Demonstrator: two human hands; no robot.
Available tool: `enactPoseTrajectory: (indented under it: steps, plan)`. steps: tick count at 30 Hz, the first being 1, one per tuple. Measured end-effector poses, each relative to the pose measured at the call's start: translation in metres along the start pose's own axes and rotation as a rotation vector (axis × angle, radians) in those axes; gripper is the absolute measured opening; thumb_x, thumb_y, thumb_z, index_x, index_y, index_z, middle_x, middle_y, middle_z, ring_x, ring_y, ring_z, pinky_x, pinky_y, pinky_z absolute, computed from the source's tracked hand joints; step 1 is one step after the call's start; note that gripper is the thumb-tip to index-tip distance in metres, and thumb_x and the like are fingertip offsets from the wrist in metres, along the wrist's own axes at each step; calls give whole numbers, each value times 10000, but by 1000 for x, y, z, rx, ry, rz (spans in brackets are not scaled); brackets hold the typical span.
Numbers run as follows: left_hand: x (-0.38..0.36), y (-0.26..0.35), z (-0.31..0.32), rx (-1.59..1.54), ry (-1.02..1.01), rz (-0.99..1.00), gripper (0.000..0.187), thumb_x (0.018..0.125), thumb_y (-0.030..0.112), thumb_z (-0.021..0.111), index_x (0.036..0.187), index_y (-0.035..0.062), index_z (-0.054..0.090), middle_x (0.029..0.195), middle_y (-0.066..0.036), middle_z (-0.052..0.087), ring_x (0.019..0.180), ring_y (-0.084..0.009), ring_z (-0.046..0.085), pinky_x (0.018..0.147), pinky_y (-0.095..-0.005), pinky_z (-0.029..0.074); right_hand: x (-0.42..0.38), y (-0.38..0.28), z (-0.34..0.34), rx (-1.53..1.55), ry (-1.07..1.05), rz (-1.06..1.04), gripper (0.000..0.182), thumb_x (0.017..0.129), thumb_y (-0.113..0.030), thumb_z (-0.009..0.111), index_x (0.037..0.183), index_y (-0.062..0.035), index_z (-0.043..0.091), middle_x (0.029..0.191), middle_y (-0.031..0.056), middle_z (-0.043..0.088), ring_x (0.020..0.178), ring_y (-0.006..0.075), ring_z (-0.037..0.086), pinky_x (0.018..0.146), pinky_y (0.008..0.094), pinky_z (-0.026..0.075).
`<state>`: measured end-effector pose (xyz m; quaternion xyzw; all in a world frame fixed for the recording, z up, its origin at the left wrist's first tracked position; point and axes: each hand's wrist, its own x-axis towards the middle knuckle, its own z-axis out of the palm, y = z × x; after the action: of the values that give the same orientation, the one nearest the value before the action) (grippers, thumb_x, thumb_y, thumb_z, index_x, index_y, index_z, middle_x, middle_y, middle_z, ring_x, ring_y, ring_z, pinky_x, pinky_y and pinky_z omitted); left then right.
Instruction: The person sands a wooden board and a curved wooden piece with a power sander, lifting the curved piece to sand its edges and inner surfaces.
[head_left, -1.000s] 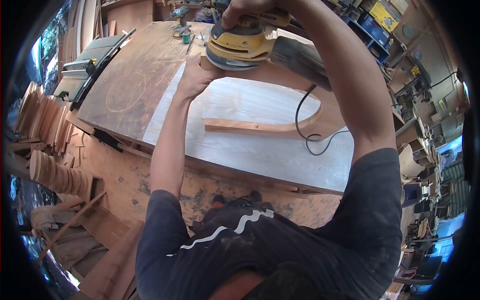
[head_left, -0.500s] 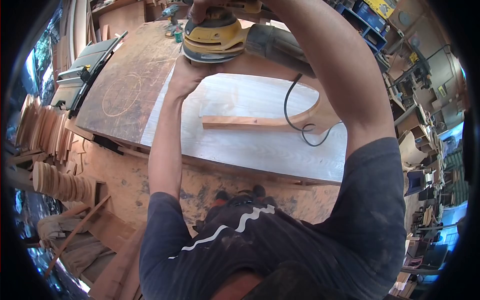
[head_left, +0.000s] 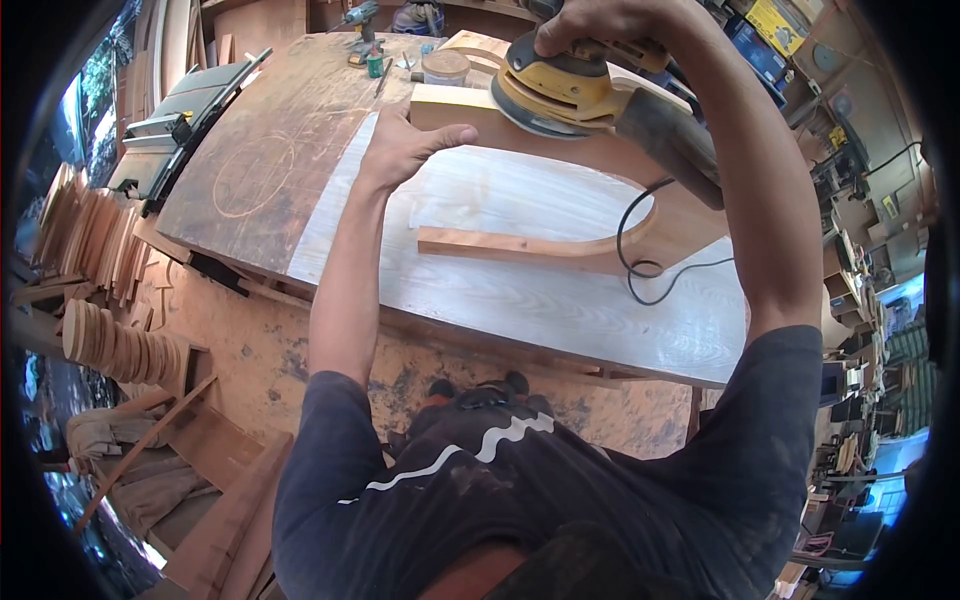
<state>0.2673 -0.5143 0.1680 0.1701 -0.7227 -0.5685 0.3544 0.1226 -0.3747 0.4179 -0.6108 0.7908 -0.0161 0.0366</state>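
Observation:
A U-shaped wooden piece lies on a pale wood-grained board, its two legs pointing left. My left hand grips the end of the far leg, the thumb stretched along its near face and the other fingers mostly hidden. Above, my right hand is wrapped around the top of a yellow and black orbital sander. The sander is tilted, with its pad at the far leg's upper edge. A thick dark hose runs from it to the right, under my forearm. A thin dark cord loops over the wooden piece.
On the brown worktable stand a drill, a small green bottle and a round tub. A table saw adjoins on the left. Stacked wooden discs and timber are on the lower left; sawdust covers the floor.
My right hand has moved the sander to the right along the far leg, away from my left hand. The leg's end and my left thumb have come into sight.

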Motion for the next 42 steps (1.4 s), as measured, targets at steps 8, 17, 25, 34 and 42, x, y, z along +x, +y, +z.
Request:
enactPoseTrajectory:
  steps: [8, 17, 25, 34, 42]
  plan:
    - [5, -1, 7, 116, 9, 80, 527, 770, 211, 974, 1181, -23, 743, 1103, -116, 794, 1027, -198, 748, 898, -338, 619, 27, -69, 0, -56, -46, -241, 841, 722, -224, 850, 1491, -37, 564, 1350, 217, 684, 1159, 329, 709, 975, 431, 608]
    - [17, -31, -4, -5, -43, 88, 666, 735, 321, 997, 1202, -63, 719, 1078, -113, 785, 982, -179, 728, 864, -322, 588, 20, -38, -5, -231, -66, -154, 669, 694, -276, 866, 1282, -48, 644, 1113, 178, 735, 1050, 293, 712, 885, 437, 569]
    - [11, -16, 2, 12, -3, 49, 547, 738, 217, 982, 1158, -33, 736, 1056, -99, 783, 961, -172, 729, 863, -316, 595, 31, -61, -6, -168, -85, -238, 732, 724, -231, 850, 1388, -30, 615, 1216, 203, 732, 1066, 324, 734, 907, 423, 612]
    - [4, -11, 6, -25, -40, -36, 557, 738, 258, 993, 1149, -29, 750, 1032, -105, 788, 952, -169, 744, 842, -321, 606, -7, -30, 0, -71, -50, -106, 661, 716, -240, 866, 1298, -17, 644, 1166, 181, 738, 1074, 304, 718, 931, 421, 579]
    - [5, -17, -1, -25, -71, 27, 587, 741, 295, 997, 1166, -29, 753, 1073, -126, 788, 990, -194, 745, 875, -340, 604, -31, 36, 0, -163, 28, 25, 620, 729, -238, 870, 1271, -43, 638, 1057, 159, 743, 957, 279, 735, 852, 402, 591]
